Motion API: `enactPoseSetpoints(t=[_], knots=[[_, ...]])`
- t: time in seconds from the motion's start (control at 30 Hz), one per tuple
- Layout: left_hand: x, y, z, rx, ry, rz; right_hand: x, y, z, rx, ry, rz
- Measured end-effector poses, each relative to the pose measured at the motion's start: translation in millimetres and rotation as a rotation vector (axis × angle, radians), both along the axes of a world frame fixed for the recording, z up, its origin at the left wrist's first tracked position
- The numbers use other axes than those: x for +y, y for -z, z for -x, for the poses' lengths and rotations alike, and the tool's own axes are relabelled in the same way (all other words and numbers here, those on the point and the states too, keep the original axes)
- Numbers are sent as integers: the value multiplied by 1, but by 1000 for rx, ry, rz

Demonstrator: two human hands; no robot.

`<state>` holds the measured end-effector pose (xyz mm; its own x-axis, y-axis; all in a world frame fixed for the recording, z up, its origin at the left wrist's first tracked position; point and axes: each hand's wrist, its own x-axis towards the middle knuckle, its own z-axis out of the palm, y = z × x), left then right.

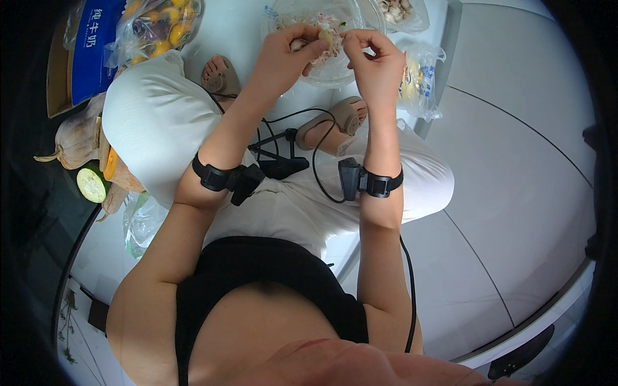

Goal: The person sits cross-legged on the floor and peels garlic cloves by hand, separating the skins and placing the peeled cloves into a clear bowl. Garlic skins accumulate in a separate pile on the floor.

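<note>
My left hand [289, 55] pinches a pale garlic clove [327, 40] between thumb and fingers. A whitish garlic piece [298, 45] also shows inside its curled fingers. To the right of the clove, my right hand [375, 62] has thumb and index fingertip drawn together; whether a scrap of skin sits between them is too small to tell. Both hands are over a clear plastic bowl [333, 79] with a plastic film in it. Whitish and pinkish garlic skins [316, 21] lie in the bowl, partly hidden by my hands.
Garlic in a clear bag [397, 10] lies beyond the bowl; a printed bag of pale yellow pieces [416, 82] is right of it. At left are a blue carton [91, 53], bagged yellow fruit [161, 24], a squash [79, 137] and a cut green gourd [91, 185]. A black cable [316, 149] loops between my legs.
</note>
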<state>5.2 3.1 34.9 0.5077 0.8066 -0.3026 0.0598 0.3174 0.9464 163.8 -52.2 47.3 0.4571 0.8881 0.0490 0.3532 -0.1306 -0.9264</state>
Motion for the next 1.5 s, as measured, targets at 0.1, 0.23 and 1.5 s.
enactPoseSetpoints(t=[0.1, 0.23, 1.5], knots=[[2, 4, 1, -97, -27, 81, -3, -2, -1, 119, -44, 27], [2, 8, 0, -154, -37, 82, -1, -5, 0, 8, -169, -38], [-8, -3, -3, 171, -104, -395, -2, -6, 4, 416, -88, 62]])
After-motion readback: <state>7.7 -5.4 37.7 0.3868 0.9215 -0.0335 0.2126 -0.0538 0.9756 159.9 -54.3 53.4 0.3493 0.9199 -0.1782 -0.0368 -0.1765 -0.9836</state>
